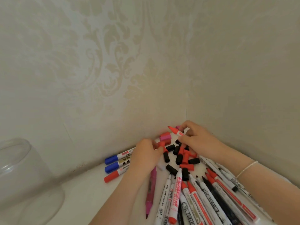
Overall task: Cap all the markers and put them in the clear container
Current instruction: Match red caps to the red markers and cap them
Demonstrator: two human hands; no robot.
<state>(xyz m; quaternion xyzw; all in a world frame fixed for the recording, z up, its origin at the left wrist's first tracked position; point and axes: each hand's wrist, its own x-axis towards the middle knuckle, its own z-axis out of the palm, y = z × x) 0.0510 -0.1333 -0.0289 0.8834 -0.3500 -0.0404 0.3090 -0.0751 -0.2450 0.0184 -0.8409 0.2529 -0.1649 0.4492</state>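
Observation:
My right hand (197, 141) grips an uncapped red marker (174, 130) near the wall corner, its tip pointing up and left. My left hand (146, 155) pinches a red cap (162, 145) at the edge of a heap of loose red and black caps (181, 157). Several uncapped markers (203, 198) lie fanned out at the bottom right. Three capped markers (116, 167), two blue and one red, lie to the left of my left hand. An uncapped pink marker (150, 192) lies under my left forearm. The clear container (24, 181) stands at the far left.
Everything lies on a white table (84, 195) pushed into a corner of patterned wallpapered walls (113, 70). Pink and red caps (165, 137) sit against the wall behind the heap.

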